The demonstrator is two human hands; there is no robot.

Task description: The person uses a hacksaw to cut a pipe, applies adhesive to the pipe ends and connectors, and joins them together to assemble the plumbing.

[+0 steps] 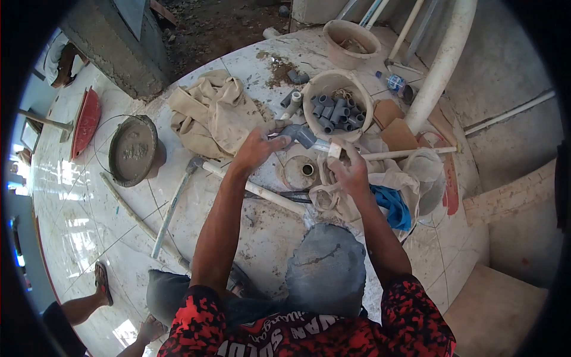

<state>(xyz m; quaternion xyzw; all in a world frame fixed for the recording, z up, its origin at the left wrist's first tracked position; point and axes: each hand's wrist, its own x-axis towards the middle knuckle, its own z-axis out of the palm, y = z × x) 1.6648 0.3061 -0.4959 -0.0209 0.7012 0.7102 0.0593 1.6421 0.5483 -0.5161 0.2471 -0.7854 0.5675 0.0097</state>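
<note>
My left hand [257, 150] is closed around a grey PVC elbow fitting [298, 135], held in front of me above the tiled floor. A short whitish pipe end [322, 145] shows at the elbow's right side. My right hand [352, 171] pinches a small white block-like piece [335, 150] right at that pipe end. Just beyond the hands stands a round tub [310, 89] with several grey pipe fittings [339, 113] inside. Below the elbow, a round can [291, 172] with an open neck sits on the floor.
At left are a bucket of wet cement [134, 150] and a cloth sack [205, 113]. White pipes [262, 191] lie across the floor. A thick pipe [443, 65] leans at right near a second tub [351, 33]. Another person's foot [102, 284] is at lower left.
</note>
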